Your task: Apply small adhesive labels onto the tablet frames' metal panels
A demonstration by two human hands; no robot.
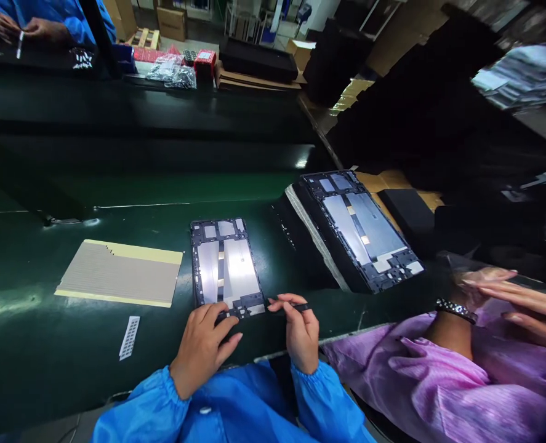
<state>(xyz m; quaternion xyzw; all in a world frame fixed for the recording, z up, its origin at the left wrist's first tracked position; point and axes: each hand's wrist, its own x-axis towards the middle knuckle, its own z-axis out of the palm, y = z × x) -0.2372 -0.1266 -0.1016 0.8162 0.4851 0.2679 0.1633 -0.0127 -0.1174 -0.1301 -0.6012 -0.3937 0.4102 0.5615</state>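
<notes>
A tablet frame (240, 264) with silver inner plates and a dark border lies on the green table in front of me. My left hand (203, 344) grips its lower left edge, fingers on the border and thumb held apart in front. My right hand (303, 332) is closed in a pinch on a thin dark tool (304, 306), perhaps tweezers, mostly covered by the fingers. The fingertips are just off the frame's lower right corner. Left of the frame lie a grey sheet with yellow edges (120, 274) and a small white label strip (129, 337) with dark marks.
To the right is a stack of similar frames (365, 227). A co-worker's hands (508, 295), blurred, and pink sleeve are at far right. Across the table, another person's hands (28, 27) hold a small white item. A dark post (100, 37), clear plastic bags (173, 71) and boxes stand behind.
</notes>
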